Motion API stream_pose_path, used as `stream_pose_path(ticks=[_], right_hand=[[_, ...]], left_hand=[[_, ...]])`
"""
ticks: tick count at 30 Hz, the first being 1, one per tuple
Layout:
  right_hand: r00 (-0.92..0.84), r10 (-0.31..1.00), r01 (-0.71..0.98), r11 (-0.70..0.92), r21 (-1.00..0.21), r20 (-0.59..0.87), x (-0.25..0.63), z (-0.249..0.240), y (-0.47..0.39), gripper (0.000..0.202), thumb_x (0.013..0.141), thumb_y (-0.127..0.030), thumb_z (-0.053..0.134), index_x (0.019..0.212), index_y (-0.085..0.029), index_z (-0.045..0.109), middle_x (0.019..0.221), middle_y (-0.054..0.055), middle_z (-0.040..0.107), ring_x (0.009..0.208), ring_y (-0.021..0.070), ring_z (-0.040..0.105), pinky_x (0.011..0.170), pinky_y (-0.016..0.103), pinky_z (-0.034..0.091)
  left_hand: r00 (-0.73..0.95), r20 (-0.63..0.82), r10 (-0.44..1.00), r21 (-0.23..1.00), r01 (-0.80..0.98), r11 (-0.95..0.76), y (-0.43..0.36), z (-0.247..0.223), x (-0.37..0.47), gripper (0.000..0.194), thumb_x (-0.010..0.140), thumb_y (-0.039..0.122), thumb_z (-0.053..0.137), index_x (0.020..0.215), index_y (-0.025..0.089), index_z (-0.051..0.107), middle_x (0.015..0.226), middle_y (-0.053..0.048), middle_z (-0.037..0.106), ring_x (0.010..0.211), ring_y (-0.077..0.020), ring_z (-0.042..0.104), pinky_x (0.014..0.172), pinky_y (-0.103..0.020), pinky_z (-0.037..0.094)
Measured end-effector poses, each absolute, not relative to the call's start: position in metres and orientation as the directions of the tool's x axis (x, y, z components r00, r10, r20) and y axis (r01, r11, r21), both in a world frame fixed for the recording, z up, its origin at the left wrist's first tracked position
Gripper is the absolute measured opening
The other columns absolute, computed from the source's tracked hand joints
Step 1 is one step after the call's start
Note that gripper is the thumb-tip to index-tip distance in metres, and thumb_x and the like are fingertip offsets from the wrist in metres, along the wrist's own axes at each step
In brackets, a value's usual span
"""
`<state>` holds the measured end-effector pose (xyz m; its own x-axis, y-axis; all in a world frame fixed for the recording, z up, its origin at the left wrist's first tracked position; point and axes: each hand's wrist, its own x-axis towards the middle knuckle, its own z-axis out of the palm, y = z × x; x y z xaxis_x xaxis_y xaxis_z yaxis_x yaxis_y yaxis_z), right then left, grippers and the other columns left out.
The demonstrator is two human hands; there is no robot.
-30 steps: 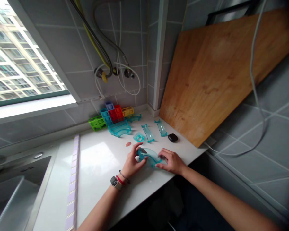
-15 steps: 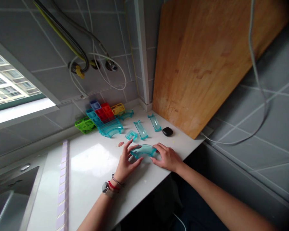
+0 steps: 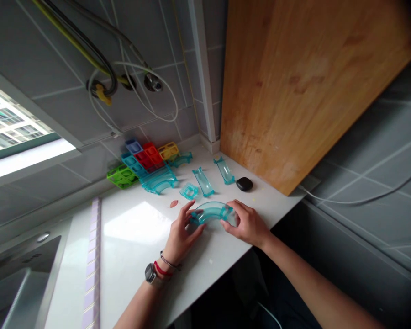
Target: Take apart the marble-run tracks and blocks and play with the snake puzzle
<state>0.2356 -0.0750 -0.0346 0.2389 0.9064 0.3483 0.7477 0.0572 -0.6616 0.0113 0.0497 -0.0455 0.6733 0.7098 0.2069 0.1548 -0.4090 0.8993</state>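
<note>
A curved translucent teal track piece [image 3: 210, 211] is held between both hands near the counter's front edge. My left hand [image 3: 182, 230] grips its left end between thumb and fingers. At its right end, my right hand [image 3: 245, 222] has thumb and fingers round the connector. Just behind lie a small square teal piece [image 3: 189, 191], a short straight teal track [image 3: 203, 182] and a second straight one [image 3: 223, 171]. A stack of curved teal tracks [image 3: 159, 179] rests farther left.
Red [image 3: 150, 156], green [image 3: 122, 177] and yellow [image 3: 169, 151] blocks stand by the wall. A black rounded object [image 3: 244, 184] lies near a leaning wooden board [image 3: 287, 91]. A sink [image 3: 30, 283] is at left, beside a lilac strip [image 3: 93, 260].
The camera view has shifted slightly. My right hand has moved a little outward to the right, and more of the curved piece's right end shows.
</note>
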Motion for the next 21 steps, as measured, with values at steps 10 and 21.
stream_pose_path(ticks=[10,21], right_hand=[[0.562,0.695,0.681,-0.082,-0.727,0.448,0.248,-0.040,-0.069,0.029,0.090,-0.044,0.070,0.105,-0.020,0.063,0.094,0.005,0.064,0.075,0.0197,0.062,0.075,0.035,0.053],[0.552,0.732,0.658,-0.088,-0.748,0.400,0.250,-0.045,-0.074,0.045,0.091,-0.050,0.071,0.123,-0.019,0.065,0.091,0.006,0.073,0.071,0.0200,0.065,0.070,0.034,0.055]], left_hand=[[0.685,0.349,0.640,0.707,0.255,-0.659,0.066,-0.039,0.004,0.028,0.092,0.031,0.076,0.119,0.025,0.071,0.122,-0.009,0.075,0.110,-0.0259,0.074,0.100,-0.042,0.060],[0.778,0.298,0.553,0.521,0.352,-0.777,0.063,-0.033,0.000,0.029,0.096,0.020,0.060,0.123,0.024,0.070,0.139,-0.009,0.066,0.122,-0.0271,0.069,0.109,-0.046,0.055]])
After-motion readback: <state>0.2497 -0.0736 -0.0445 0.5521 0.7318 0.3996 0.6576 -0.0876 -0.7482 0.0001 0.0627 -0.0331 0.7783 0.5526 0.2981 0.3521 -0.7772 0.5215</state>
